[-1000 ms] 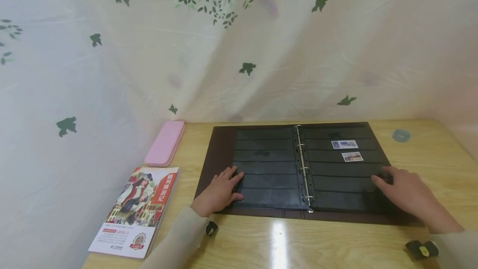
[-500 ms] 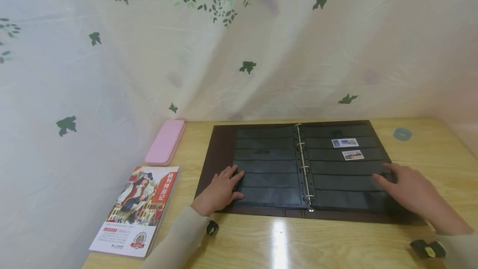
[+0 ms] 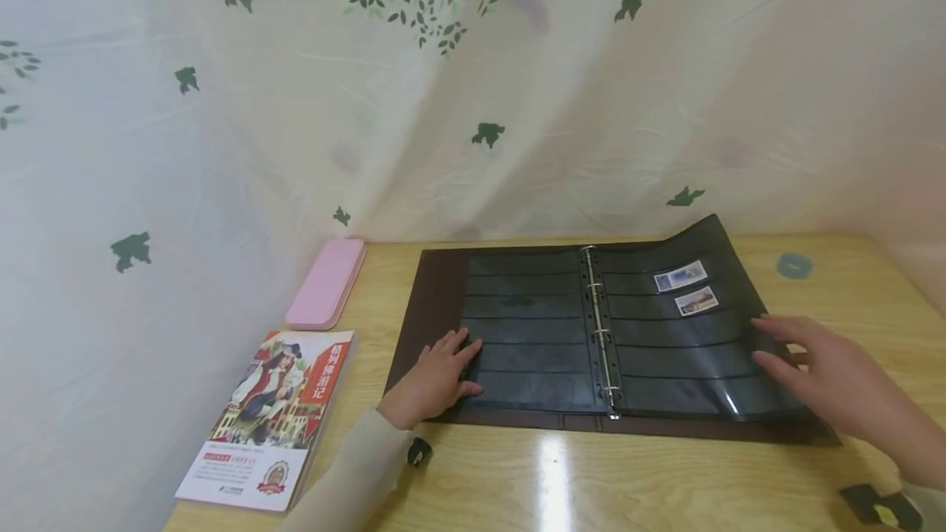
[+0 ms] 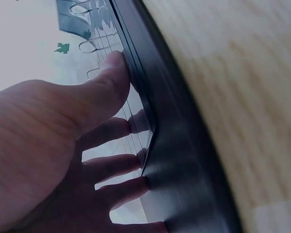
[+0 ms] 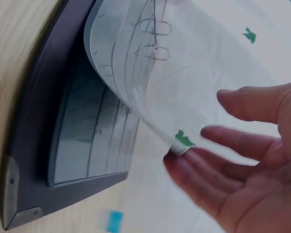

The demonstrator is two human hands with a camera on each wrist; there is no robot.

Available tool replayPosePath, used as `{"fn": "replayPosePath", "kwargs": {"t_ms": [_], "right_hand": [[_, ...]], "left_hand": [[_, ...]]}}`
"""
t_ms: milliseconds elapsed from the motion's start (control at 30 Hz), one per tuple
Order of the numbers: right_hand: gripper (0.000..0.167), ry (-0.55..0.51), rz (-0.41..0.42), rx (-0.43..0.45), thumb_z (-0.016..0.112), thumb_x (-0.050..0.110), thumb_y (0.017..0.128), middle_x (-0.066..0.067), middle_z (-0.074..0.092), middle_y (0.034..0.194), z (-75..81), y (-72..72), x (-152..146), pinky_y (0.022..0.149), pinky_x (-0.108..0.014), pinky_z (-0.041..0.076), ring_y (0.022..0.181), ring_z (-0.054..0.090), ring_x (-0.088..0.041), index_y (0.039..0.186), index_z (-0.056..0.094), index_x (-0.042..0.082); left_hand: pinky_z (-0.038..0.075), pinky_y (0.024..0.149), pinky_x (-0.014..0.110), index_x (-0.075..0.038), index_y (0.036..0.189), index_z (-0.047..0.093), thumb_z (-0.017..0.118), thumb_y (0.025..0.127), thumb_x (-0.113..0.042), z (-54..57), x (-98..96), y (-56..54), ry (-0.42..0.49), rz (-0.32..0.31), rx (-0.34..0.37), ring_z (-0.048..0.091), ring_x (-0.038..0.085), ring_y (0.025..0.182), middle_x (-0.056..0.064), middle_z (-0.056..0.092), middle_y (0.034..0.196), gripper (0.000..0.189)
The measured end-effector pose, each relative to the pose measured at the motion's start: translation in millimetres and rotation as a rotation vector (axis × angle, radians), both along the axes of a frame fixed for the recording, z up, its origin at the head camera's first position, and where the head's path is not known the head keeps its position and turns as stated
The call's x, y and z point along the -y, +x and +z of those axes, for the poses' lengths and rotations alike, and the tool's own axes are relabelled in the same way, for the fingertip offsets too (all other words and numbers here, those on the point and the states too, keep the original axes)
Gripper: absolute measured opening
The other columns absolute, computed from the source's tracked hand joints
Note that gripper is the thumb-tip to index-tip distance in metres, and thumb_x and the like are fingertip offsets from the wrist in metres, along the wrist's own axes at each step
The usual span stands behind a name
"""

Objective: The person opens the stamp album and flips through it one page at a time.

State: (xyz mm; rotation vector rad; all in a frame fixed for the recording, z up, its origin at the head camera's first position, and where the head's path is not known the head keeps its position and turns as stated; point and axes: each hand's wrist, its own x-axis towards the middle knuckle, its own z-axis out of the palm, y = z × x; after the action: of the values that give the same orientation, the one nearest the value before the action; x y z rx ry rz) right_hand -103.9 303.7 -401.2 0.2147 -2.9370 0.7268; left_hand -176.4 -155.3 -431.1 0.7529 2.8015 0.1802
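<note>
An open ring-binder stamp album (image 3: pixel 436 286) with black pocket pages lies on the table. My left hand (image 3: pixel 436 376) rests with fingers spread at the left edge of its left page (image 3: pixel 528 335). The right page (image 3: pixel 683 364) is lifted along its outer edge and bows upward, with two stamps, an upper stamp (image 3: pixel 681 276) and a lower stamp (image 3: pixel 696 300), in its pockets. My right hand (image 3: pixel 831 372) is at that raised edge. In the right wrist view, its fingertips (image 5: pixel 173 158) touch the page edge from beneath, while the thumb (image 5: pixel 247 103) stays apart from it. Another dark page (image 5: pixel 77 150) lies below.
A pink case (image 3: pixel 327 284) lies at the back left, with an illustrated book (image 3: pixel 266 417) in front of it. A small bluish round object (image 3: pixel 794 265) sits at the back right. Behind the wooden table (image 3: pixel 488 474) hangs a patterned curtain (image 3: pixel 414 146).
The right page has risen from lying flat to bowing upward at its outer edge. My right hand has shifted slightly right with its fingers at that edge. The left hand has stayed in place.
</note>
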Motion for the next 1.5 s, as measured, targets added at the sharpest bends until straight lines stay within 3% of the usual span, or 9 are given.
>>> {"fn": "replayPosePath", "kwargs": {"t_ms": [133, 233, 300, 367, 500, 767, 1100, 1333, 1500], "right_hand": [[0.043, 0.017, 0.057, -0.162, 0.075, 0.013, 0.081, -0.024, 0.054, 0.121, 4.8, 3.3, 8.3, 0.061, -0.034, 0.051, 0.078, 0.063, -0.03, 0.119, 0.061, -0.001], [0.043, 0.019, 0.091, -0.255, 0.077, 0.008, 0.077, -0.015, 0.058, 0.122, 7.9, 3.9, 15.8, 0.075, -0.017, 0.045, 0.088, 0.06, -0.024, 0.118, 0.064, 0.005], [0.044, -0.006, 0.108, -0.286, 0.077, 0.006, 0.076, -0.011, 0.058, 0.123, 10.3, 3.7, 21.8, 0.086, -0.007, 0.034, 0.101, 0.057, -0.021, 0.118, 0.065, 0.007], [0.045, -0.038, 0.124, -0.314, 0.078, 0.004, 0.075, -0.008, 0.058, 0.125, 13.8, 3.3, 28.2, 0.09, -0.002, 0.023, 0.111, 0.052, -0.01, 0.118, 0.065, 0.009], [0.044, -0.146, 0.156, -0.32, 0.076, 0.004, 0.078, -0.003, 0.058, 0.127, 22.6, 2.3, 39.7, 0.087, 0.0, 0.026, 0.108, 0.043, 0.015, 0.119, 0.066, 0.014], [0.047, -0.232, 0.213, -0.253, 0.066, 0.01, 0.09, -0.001, 0.049, 0.138, 33.3, 0.1, 55.7, 0.091, -0.003, 0.023, 0.124, 0.034, 0.008, 0.134, 0.055, 0.022], [0.058, -0.346, 0.328, -0.261, 0.055, 0.0, 0.093, -0.001, 0.034, 0.15, 41.6, -2.8, 74.3, 0.101, -0.011, 0.021, 0.137, 0.027, -0.012, 0.145, 0.04, 0.019], [0.063, -0.399, 0.382, -0.298, 0.048, -0.001, 0.094, -0.003, 0.023, 0.154, 48.2, -7.3, 85.6, 0.103, -0.015, 0.018, 0.139, 0.022, -0.016, 0.151, 0.027, 0.015], [0.06, -0.449, 0.406, -0.302, 0.045, 0.007, 0.098, -0.004, 0.018, 0.156, 50.8, -11.5, 97.7, 0.103, -0.017, 0.017, 0.14, 0.019, -0.016, 0.152, 0.021, 0.016]], "left_hand": [[0.029, 0.101, 0.059, -0.01, 0.144, 0.041, 0.061, 0.089, -0.042, -0.3, 1.0, 0.7, 0.003, -0.008, -0.01, 0.025, 0.035, 0.137, 0.017, 0.029, 0.15, 0.067], [0.029, 0.1, 0.059, -0.01, 0.144, 0.041, 0.061, 0.09, -0.041, -0.5, 1.2, 1.5, 0.006, -0.012, -0.011, 0.025, 0.035, 0.137, 0.018, 0.029, 0.15, 0.066], [0.029, 0.1, 0.059, -0.01, 0.144, 0.041, 0.062, 0.09, -0.04, -0.1, 1.1, 2.1, 0.013, -0.013, -0.007, 0.025, 0.035, 0.137, 0.018, 0.029, 0.15, 0.066], [0.029, 0.1, 0.06, -0.009, 0.144, 0.041, 0.062, 0.09, -0.04, 0.6, 0.9, 2.5, 0.019, -0.013, -0.004, 0.024, 0.036, 0.137, 0.019, 0.029, 0.15, 0.066], [0.029, 0.101, 0.059, -0.01, 0.144, 0.041, 0.062, 0.09, -0.04, 0.3, 0.7, 1.4, 0.018, -0.011, -0.009, 0.024, 0.035, 0.137, 0.018, 0.028, 0.15, 0.066], [0.028, 0.101, 0.059, -0.01, 0.144, 0.041, 0.061, 0.09, -0.041, -0.5, 0.9, 0.9, 0.021, -0.01, -0.017, 0.024, 0.034, 0.138, 0.017, 0.028, 0.15, 0.066], [0.029, 0.101, 0.059, -0.011, 0.145, 0.04, 0.062, 0.09, -0.041, -0.4, 0.9, 1.4, 0.014, -0.009, -0.015, 0.024, 0.034, 0.138, 0.017, 0.028, 0.15, 0.067], [0.029, 0.1, 0.06, -0.009, 0.144, 0.041, 0.062, 0.09, -0.04, -1.4, 1.9, 1.2, 0.026, -0.012, -0.017, 0.025, 0.035, 0.137, 0.018, 0.029, 0.149, 0.066], [0.029, 0.1, 0.06, -0.009, 0.144, 0.042, 0.063, 0.089, -0.04, -1.6, 2.2, 1.5, 0.026, -0.011, -0.018, 0.025, 0.036, 0.137, 0.018, 0.03, 0.149, 0.066]]}}
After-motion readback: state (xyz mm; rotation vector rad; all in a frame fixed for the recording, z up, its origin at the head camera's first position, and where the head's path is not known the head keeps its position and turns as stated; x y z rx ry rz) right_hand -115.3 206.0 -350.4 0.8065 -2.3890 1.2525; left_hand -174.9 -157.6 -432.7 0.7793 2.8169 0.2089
